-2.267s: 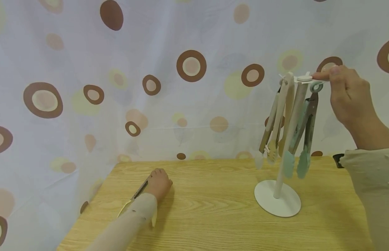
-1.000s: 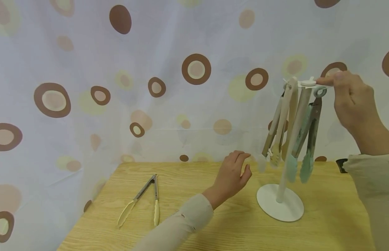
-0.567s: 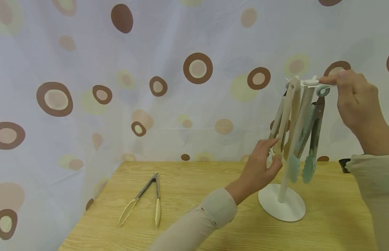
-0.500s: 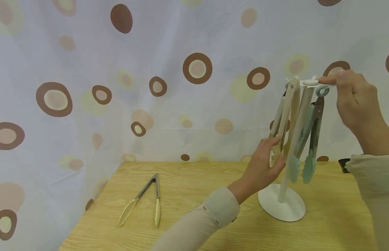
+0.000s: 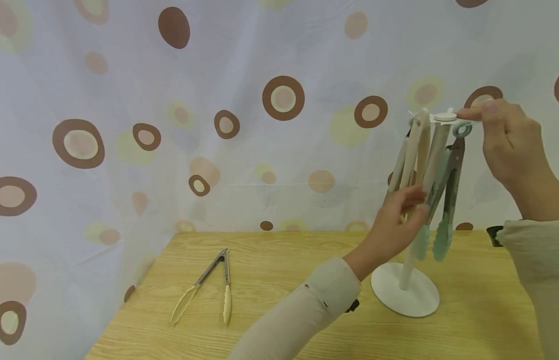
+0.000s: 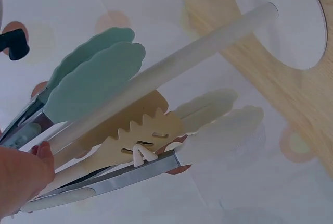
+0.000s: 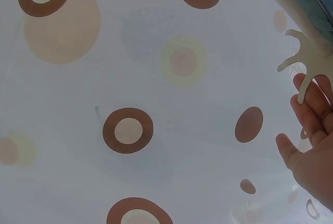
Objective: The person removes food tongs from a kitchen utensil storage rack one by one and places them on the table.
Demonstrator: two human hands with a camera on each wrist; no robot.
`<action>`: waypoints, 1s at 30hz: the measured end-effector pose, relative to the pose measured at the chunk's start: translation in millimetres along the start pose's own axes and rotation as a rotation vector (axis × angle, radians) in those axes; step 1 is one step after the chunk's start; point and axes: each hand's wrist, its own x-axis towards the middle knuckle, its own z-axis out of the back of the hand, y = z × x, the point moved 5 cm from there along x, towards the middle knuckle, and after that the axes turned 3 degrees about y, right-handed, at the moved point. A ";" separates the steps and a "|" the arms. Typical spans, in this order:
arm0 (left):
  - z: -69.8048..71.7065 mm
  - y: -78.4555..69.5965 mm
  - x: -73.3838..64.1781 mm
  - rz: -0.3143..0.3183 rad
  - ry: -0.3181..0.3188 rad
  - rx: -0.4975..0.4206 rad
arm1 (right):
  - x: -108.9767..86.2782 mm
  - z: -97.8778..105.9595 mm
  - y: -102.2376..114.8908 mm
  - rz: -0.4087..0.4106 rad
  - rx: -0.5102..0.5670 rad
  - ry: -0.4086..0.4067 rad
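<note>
left hand (image 5: 396, 225): moved across from the yellow-tipped tongs (image 5: 227, 300) to the white stand (image 5: 419, 302); in the last half second, slid a bit higher and farther in among the hanging tools. Bent about the cream tongs (image 5: 413, 155); firm grip or loose touch, cannot tell.
right hand (image 5: 515, 140): unmoved at the stand cap (image 5: 445, 117), touching there with a straight index finger; not clenched on anything visible. Probably steadying.
cream tongs: hanging from the stand top, tips down, just beside the pole (image 5: 436, 152); judged not yet unhooked.
yellow-tipped tongs: lying spread on the tabletop (image 5: 284, 260), well apart from both hands. Same spot as a second ago, so likely set aside, with work shifted to the stand.
head view: alone in showing the yellow-tipped tongs and both hands together; lower end of the cream tongs mostly blocked by the left hand.
left wrist view: adds the serrated head (image 6: 138, 136) of the cream tongs, a white clip (image 6: 144, 154) beside it, white-tipped tongs (image 6: 223, 135) next to that, teal tongs (image 6: 96, 83) across the pole.
right wrist view: adds curved hooks (image 7: 309, 57) at the stand top, bare, one touched by the right hand.
</note>
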 end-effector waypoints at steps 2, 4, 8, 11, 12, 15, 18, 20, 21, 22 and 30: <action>-1.4 -0.1 2.0 0.012 0.015 -0.053 | -0.2 0.2 -0.9 -0.011 -0.004 0.002; -2.6 0.6 3.6 0.023 0.026 -0.084 | -0.4 -0.2 -1.6 -0.019 -0.008 0.007; -5.8 3.7 5.5 0.061 0.043 -0.110 | 0.0 -1.4 -2.1 -0.024 -0.004 0.016; -9.1 6.8 6.5 0.108 0.061 -0.156 | 0.5 -1.8 -1.6 -0.017 -0.004 0.017; -10.2 7.7 6.8 0.123 0.067 -0.177 | 0.5 -1.8 -1.5 -0.017 -0.006 0.017; -12.6 10.2 7.8 0.172 0.086 -0.215 | 1.0 -1.7 -0.7 -0.006 -0.009 0.014; -14.6 12.5 9.0 0.216 0.106 -0.234 | 1.3 -1.1 -0.5 -0.002 -0.009 0.008; -15.8 14.1 9.9 0.243 0.121 -0.241 | 1.4 -0.8 -0.1 0.006 -0.008 0.004; -16.3 14.9 10.4 0.255 0.127 -0.246 | 1.3 -0.8 0.1 0.009 -0.008 0.001; -17.0 15.7 10.9 0.267 0.132 -0.255 | 1.3 -0.8 0.6 0.017 -0.009 -0.002; -19.3 18.0 11.8 0.284 0.180 -0.346 | 1.3 -0.2 2.2 0.034 -0.013 -0.015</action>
